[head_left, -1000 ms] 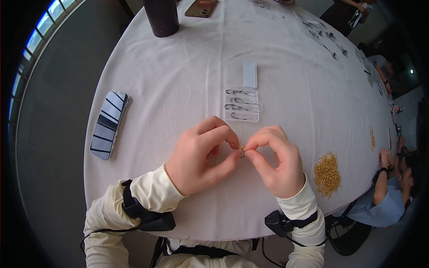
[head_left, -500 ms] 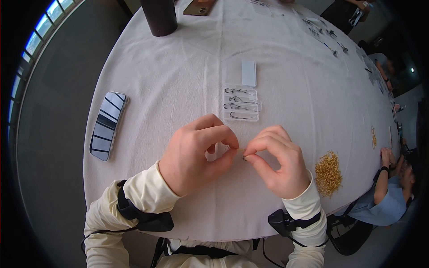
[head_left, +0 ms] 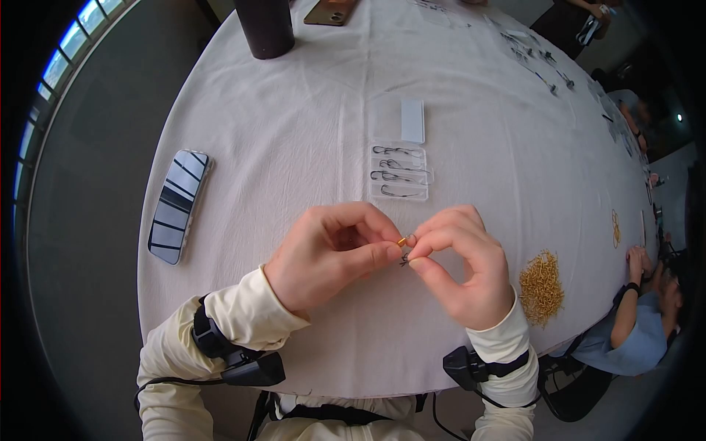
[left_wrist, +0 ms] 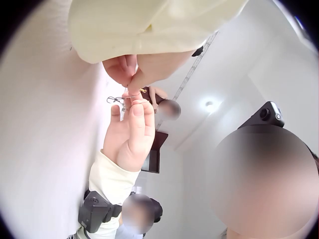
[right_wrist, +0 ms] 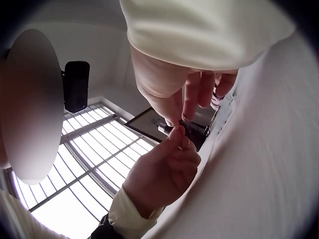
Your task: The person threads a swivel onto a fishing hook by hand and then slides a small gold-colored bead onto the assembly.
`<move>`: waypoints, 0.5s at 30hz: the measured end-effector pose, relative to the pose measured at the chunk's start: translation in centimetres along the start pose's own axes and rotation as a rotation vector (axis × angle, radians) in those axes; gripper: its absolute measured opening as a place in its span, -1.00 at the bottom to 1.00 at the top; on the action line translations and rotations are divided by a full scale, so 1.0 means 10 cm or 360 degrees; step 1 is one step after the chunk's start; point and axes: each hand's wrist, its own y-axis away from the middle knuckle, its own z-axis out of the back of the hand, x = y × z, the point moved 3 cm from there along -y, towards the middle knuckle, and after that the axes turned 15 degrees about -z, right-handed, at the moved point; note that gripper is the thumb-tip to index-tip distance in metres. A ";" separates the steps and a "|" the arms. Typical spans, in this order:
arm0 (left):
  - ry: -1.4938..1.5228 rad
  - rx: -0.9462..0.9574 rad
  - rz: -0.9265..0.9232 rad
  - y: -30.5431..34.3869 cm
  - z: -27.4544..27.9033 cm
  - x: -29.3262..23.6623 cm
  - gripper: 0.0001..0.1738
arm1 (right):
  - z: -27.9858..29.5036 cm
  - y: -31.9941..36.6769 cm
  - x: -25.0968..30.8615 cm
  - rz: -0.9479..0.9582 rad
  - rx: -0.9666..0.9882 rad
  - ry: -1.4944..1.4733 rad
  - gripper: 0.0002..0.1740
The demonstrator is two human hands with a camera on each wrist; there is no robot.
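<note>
Both hands meet above the table in the head view. My left hand (head_left: 331, 253) pinches a small gold-coloured metal piece (head_left: 401, 241) between thumb and index finger. Close against it, my right hand (head_left: 467, 264) has thumb and index finger pinched on a small dark hook (head_left: 404, 259), which sticks out below the fingertips. In the left wrist view the dark hook (left_wrist: 115, 100) shows thin, looped ends beside the fingers, and a gold bit (left_wrist: 143, 90) shows close by. Fingertips hide most of both pieces.
Ahead lies an open clear box (head_left: 376, 192) with dark hooks in its compartments. A heap of gold pieces (head_left: 541, 288) is at the right, gold rings (head_left: 615, 228) beyond it. A phone (head_left: 179, 208) lies left; a dark cup (head_left: 265, 29) and another phone (head_left: 330, 11) stand farther off.
The left hand's fingers have shifted right, nearer the right hand's fingertips. The gold piece, thin and stretched between the hands earlier, now shows as a short bit at the left fingertips.
</note>
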 end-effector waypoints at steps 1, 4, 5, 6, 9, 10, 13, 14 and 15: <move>0.0000 -0.0044 -0.0076 0.00 0.00 0.00 -0.90 | 0.03 0.01 0.01 -0.0016 -0.0060 0.0023 -0.85; -0.0147 -0.0090 -0.0152 0.01 -0.01 -0.01 -0.89 | 0.05 0.02 -0.02 -0.0060 -0.0156 0.0058 -0.86; -0.0147 -0.0087 -0.0149 0.01 -0.02 0.00 -0.89 | 0.06 0.02 -0.04 -0.0091 -0.0192 0.0071 -0.87; -0.0291 -0.0094 -0.0207 0.01 -0.02 0.00 -0.90 | 0.06 0.03 -0.04 -0.0095 -0.0194 0.0070 -0.87; -0.0509 -0.0084 -0.0305 0.01 -0.04 -0.03 -0.92 | 0.06 0.03 -0.02 -0.0101 -0.0217 0.0102 -0.87; -0.0582 -0.0069 -0.0346 0.02 -0.05 -0.05 -0.92 | 0.06 0.03 -0.01 -0.0101 -0.0219 0.0110 -0.87; -0.0749 -0.0018 -0.0444 0.02 -0.07 -0.07 -0.91 | 0.05 0.03 -0.01 -0.0100 -0.0228 0.0124 -0.87; -0.0749 -0.0016 -0.0442 0.02 -0.07 -0.08 -0.91 | 0.05 0.03 -0.01 -0.0095 -0.0235 0.0132 -0.88; -0.0765 -0.0013 -0.0444 0.03 -0.08 -0.09 -0.90 | 0.05 0.03 -0.01 -0.0097 -0.0236 0.0131 -0.88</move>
